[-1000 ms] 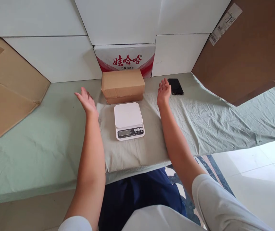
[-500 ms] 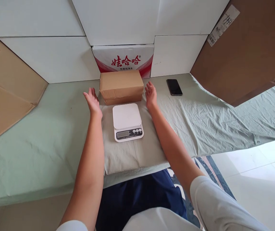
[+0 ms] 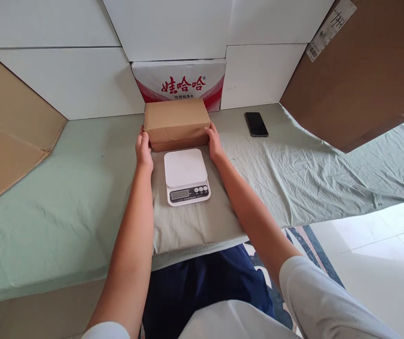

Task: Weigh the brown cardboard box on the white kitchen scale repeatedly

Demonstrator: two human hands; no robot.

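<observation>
The brown box point(image 3: 176, 123) sits on the green cloth point(image 3: 75, 197), just behind the white scale point(image 3: 186, 175) & touching it or nearly so. Left hand point(image 3: 143, 149) is pressed on the box's left end, right hand point(image 3: 214, 143) on its right end, fingers wrapped flat vs. the sides, so both hands grip the box.

Box looks like stiff cardboard w/ firm corners, not slippery, prob. not too heavy, since it's small. Best hold: both short ends, low down, palms squeezing in.

Box is shut, so can't tell what's inside. Behind the box stands a red-and-white carton point(image 3: 179, 80), also shut. A black phone point(image 3: 256, 124) lies to the right of the box, well apart. Scale plate has nothing on it.
</observation>
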